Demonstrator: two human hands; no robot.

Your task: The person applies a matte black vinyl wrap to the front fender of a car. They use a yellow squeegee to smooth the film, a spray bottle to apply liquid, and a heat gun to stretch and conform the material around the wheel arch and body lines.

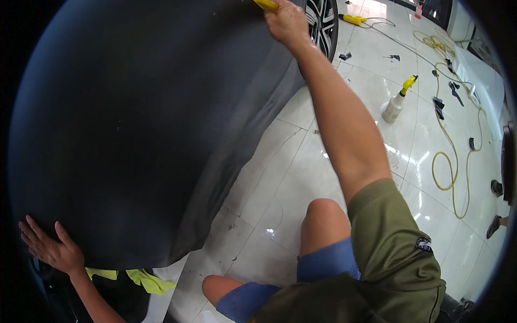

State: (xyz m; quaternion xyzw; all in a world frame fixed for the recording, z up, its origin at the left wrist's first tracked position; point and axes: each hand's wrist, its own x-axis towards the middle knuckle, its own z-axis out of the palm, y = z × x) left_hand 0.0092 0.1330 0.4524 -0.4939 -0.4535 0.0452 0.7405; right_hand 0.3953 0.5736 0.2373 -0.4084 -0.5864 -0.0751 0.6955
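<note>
A large dark car body panel (140, 118) covered in matte film fills the left of the view. My left hand (51, 247) lies flat with spread fingers on its lower left edge. My right arm reaches far up the panel, and my right hand (288, 21) is closed on a small yellow tool (266, 4), pressing it against the film near the wheel (323, 21). My knees rest on the white tiled floor below.
A yellow-green cloth (145, 280) lies under the panel's lower edge. On the glossy white tile floor (301, 161) stand a spray bottle with a yellow trigger (397, 101), a coiled yellow hose (455, 156), a yellow tool (353, 20) and scattered dark scraps (439, 105).
</note>
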